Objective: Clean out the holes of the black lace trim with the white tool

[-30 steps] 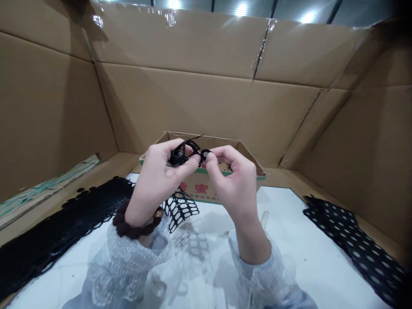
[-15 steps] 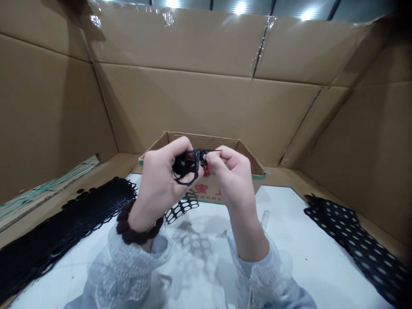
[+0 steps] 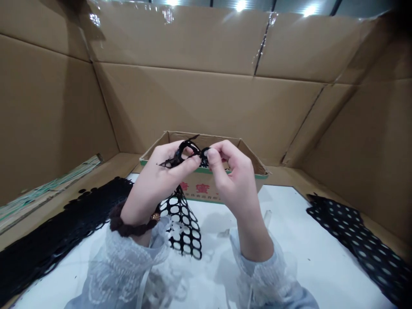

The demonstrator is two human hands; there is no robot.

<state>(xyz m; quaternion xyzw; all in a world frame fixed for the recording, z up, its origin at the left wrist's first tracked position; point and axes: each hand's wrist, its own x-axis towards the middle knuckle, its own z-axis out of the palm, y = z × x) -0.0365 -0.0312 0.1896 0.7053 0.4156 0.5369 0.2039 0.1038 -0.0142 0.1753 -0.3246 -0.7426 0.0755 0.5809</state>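
Black net material with round holes (image 3: 183,225) hangs below my left hand (image 3: 157,176), whose thumb and fingers are closed on its bunched upper part. Thin black loops and strips stick up between that thumb and the fingers. My right hand (image 3: 230,171) pinches a small black ring of the same material, close to my left fingertips. Both hands are raised in front of the small cardboard box (image 3: 206,189) with red characters. A dark fluffy band is round my left wrist.
A pile of black netting (image 3: 64,231) lies at the left. Black sheet with pale dots (image 3: 363,244) lies at the right. Tall cardboard walls (image 3: 206,98) surround the white work surface (image 3: 289,240). Greenish strips (image 3: 54,184) are at the far left.
The hands have turned a little and my left palm is more open to view. More of the netting now hangs down below my left hand. The red bit between the hands no longer shows.
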